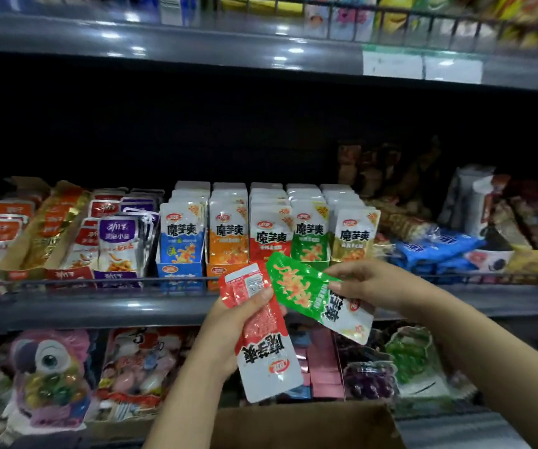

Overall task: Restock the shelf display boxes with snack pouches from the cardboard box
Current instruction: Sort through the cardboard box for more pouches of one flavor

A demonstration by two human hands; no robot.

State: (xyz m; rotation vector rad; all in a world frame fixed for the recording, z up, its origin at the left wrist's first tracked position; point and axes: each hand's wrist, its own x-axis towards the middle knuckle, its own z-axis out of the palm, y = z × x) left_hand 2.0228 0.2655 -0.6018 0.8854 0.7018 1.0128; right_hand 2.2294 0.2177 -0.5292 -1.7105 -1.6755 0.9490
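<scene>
Snack pouches of two flavours are in hand just in front of the shelf rail (99, 281), below the row of display boxes. The left hand (229, 332) has its fingers wrapped round a red pouch (263, 332), thumb pressed across its upper face, and probably parks it there while the other flavour is dealt with. That red pouch stands roughly upright, its long axis running from the shelf rail down toward the cardboard box (306, 426), print upside down, white end lowest. The right hand (368, 283) pinches a green pouch (313, 296) between thumb and fingers at its upper edge. Its long axis slants: the green end points up and left toward the shelf rail, the white end down and right. It sits directly below the green display box (309, 239) behind the shelf rail, which seems the reason it is held apart from the red pouch, ready to go in there. The red display box (269, 236) stands immediately left of the green one. To match the stocked pouches, both would need turning white end up.
</scene>
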